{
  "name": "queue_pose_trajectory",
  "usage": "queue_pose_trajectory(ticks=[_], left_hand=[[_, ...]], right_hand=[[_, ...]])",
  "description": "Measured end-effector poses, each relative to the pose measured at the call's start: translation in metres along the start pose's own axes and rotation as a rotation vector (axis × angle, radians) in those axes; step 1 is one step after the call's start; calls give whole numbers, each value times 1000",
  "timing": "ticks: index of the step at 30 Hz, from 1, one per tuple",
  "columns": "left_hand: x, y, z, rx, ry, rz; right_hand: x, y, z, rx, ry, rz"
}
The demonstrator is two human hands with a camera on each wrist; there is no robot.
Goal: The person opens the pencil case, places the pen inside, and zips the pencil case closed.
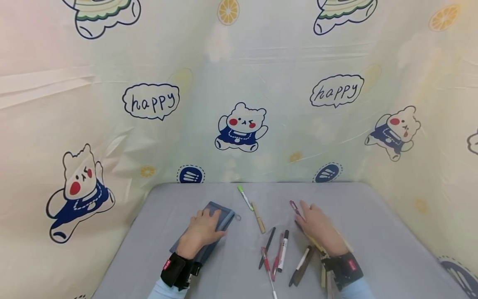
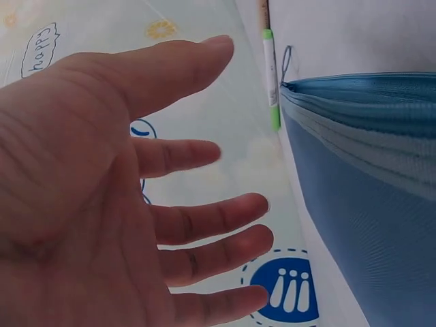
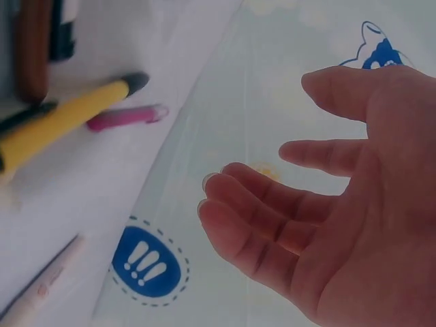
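A blue zippered pencil pouch (image 1: 224, 216) lies aslant on the left side of the table, a small loop at its far corner. My left hand (image 1: 199, 232) is over it with fingers spread. In the left wrist view the pouch's zipper (image 2: 354, 112) runs along its upper edge, and nothing is in the palm. On the right, my right hand (image 1: 322, 228) hovers above several pens, fingers loosely bent and holding nothing. A magenta pen (image 3: 126, 117) and a yellow pen (image 3: 71, 122) with a dark tip lie below it; the hand partly hides them in the head view.
Between the hands lie a black pen (image 1: 267, 248), a red pen (image 1: 266, 261), a white marker (image 1: 283, 252) and a brown pen (image 1: 303, 268). Farther back are a green-and-white pen (image 1: 245, 198) and a tan pen (image 1: 258, 217). A printed curtain (image 1: 284, 74) surrounds the grey table (image 1: 384, 249).
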State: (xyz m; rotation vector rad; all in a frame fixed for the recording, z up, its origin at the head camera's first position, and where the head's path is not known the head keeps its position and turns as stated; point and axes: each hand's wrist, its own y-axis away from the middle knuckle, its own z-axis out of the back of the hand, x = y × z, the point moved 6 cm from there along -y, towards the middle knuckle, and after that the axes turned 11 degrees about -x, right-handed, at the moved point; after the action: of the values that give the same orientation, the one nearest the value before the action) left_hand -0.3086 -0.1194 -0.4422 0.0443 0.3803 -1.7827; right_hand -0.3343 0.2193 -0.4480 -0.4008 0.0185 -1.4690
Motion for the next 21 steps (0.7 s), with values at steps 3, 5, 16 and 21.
queue_pose_trajectory(ticks=[3,5,16,21], left_hand=[[2,1,-1,12,-9,7],[3,2,-3,21,-14,15],[6,5,-10,65,-83,50],[6,8,-12,61,-115,51]], right_hand=[[-14,0,-2,10,11,-17],[-23,-1,-3,18,14,-27],[-60,-1,0,-5,60,-10],[-76,2,-5,4,69,-13]])
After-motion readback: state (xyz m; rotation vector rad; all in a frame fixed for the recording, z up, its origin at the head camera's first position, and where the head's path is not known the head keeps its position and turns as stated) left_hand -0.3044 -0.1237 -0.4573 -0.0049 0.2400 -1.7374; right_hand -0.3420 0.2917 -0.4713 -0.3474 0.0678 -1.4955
